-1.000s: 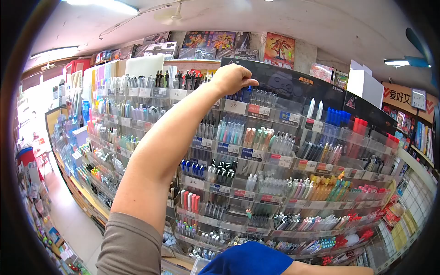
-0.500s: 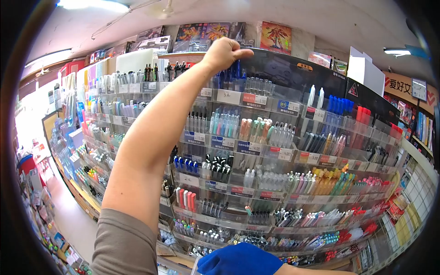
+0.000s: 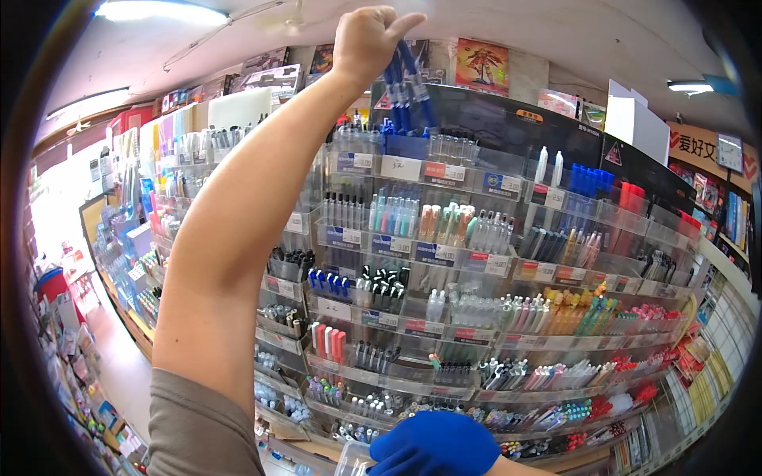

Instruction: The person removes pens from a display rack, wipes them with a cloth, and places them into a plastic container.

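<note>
"Cloth (image 3: 432, 443), blue, hides the right hand nearest us, with a clear plastic container (image 3: 349, 456) just beside it. How that hand's fingers stand, I can't tell."

"And the other arm?"

"From the grey-brown sleeve (image 3: 198, 428), a bare forearm (image 3: 230, 230) runs up to the left hand (image 3: 365, 44), high above the top edge of the clear pen rack (image 3: 508, 165). I'd judge the step in hand to be drawing blue pens (image 3: 399, 91) out of the top tier."

"What does the next move call for?"

"A firm grip, I'd say, and lower ends held clear of the tier's front lip so nothing snags."

"Where do the pens sit against the fingers?"

"They hang below them, several in a slightly fanned bundle, upper ends tucked into the hand. The fingers look narrowed around those ends, though mostly hidden; the thumb juts sideways. The lower ends are near the compartment behind the handwritten price card (image 3: 401, 167); whether all are out, I can't say."

"Beyond that?"

"The black header board (image 3: 476, 111) along the rack's top, then an orange-red picture (image 3: 482, 67) by the wall."
</note>
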A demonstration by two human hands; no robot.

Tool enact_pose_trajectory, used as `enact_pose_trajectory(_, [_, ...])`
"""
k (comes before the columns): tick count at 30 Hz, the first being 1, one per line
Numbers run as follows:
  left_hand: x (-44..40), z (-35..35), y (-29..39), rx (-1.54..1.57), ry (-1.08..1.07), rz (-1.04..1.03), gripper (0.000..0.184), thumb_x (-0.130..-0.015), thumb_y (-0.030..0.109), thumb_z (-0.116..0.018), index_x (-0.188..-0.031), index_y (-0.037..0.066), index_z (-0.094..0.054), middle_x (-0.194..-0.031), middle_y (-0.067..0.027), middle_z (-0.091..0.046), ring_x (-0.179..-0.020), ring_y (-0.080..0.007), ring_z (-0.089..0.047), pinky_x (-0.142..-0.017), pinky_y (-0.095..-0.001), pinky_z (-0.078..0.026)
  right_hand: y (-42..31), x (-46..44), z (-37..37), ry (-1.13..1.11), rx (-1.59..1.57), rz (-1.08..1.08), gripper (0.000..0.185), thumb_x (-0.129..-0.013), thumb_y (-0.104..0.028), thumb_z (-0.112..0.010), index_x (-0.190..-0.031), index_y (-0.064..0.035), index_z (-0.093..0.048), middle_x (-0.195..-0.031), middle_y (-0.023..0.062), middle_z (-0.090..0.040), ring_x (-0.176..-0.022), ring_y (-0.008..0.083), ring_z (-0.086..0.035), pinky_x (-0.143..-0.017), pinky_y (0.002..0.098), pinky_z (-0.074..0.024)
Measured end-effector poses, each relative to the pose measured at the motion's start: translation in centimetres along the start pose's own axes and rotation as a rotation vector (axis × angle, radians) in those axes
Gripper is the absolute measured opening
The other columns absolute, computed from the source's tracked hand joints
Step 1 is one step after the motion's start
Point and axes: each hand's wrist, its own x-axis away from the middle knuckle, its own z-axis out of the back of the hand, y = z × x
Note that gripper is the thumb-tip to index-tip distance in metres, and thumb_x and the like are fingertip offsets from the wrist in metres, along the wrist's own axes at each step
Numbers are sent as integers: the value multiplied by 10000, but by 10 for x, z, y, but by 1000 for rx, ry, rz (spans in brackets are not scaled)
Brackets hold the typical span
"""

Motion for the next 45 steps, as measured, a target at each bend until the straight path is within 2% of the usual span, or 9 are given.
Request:
enact_pose_trajectory(5, [-3,33,47,230,10,230,493,-804,341,-631,-468,28,-453,-415,29,-339,-411,-48,-292,-382,-270,-244,4,-2,8,95,-158,45,192,-786,-204,-533,-857,-36,-590,-723,82,-595,-590,157,-573,-514,281,-461])
enact_pose_trajectory(15, [227,95,195,567,-941,975,402,-812,230,-635,-500,22,-492,-473,61,-361,-481,-26,-296,-415,-235,-258,-9,-20,-8,659,-64,340,156,-778,-178,-514,-832,-39,-558,-674,79,-551,-550,173,-559,-475,283,-448])
enact_pose_trajectory(20, [306,101,233,560,-942,1125,373,-812,230,-608,-553,-26,-524,-434,-43,-388,-457,-66,-328,-419,-281,-312,54,-42,-13,289,-995,-81,149,-810,-166,-495,-801,-29,-552,-690,81,-566,-552,165,-565,-450,282,-436])
enact_pose_trajectory(25, [312,121,241,502,-962,1094,370,-804,206,-616,-545,-29,-496,-449,-24,-376,-464,-56,-319,-413,-267,-299,96,-27,-29,342,-68,-120,89,-828,-128,-502,-793,-54,-538,-706,64,-582,-547,145,-552,-454,276,-430])
enact_pose_trajectory(34, [330,157,245,715,-680,1402,283,-891,274,-497,-808,15,-575,-754,-21,-569,-686,-78,-497,-610,-237,-409,130,-13,-41,247,-814,-270,212,-855,-185,-527,-993,-24,-529,-781,119,-595,-633,223,-599,-518,345,-503])
enact_pose_trajectory(37, [354,175,280,1052,-710,1659,340,-880,311,-500,-997,-1,-564,-1044,-122,-583,-1020,-201,-536,-906,-344,-401,125,-13,-46,325,-623,-155,183,-832,-125,-560,-993,-41,-537,-828,65,-588,-718,137,-576,-581,250,-469])
enact_pose_trajectory(39, [349,180,296,1209,-786,1601,305,-873,274,-513,-1001,2,-563,-1088,-162,-569,-1026,-228,-534,-900,-352,-404,134,-18,-50,370,-261,128,203,-835,-122,-555,-1022,-46,-531,-895,61,-580,-814,134,-568,-652,250,-473])
enact_pose_trajectory(44, [365,193,299,1247,-584,1824,226,-892,216,-482,-924,6,-558,-1098,-159,-572,-1008,-206,-535,-898,-335,-392,127,-13,-61,340,-662,-68,276,-853,-120,-521,-1114,-59,-457,-1077,53,-511,-902,99,-526,-708,271,-463])
enact_pose_trajectory(45, [365,195,298,1226,-563,1849,219,-894,215,-478,-908,10,-554,-1102,-168,-569,-1009,-211,-535,-899,-337,-391,125,-18,-61,382,-214,98,257,-854,-117,-513,-1098,-60,-459,-1041,60,-519,-882,113,-531,-687,272,-459])
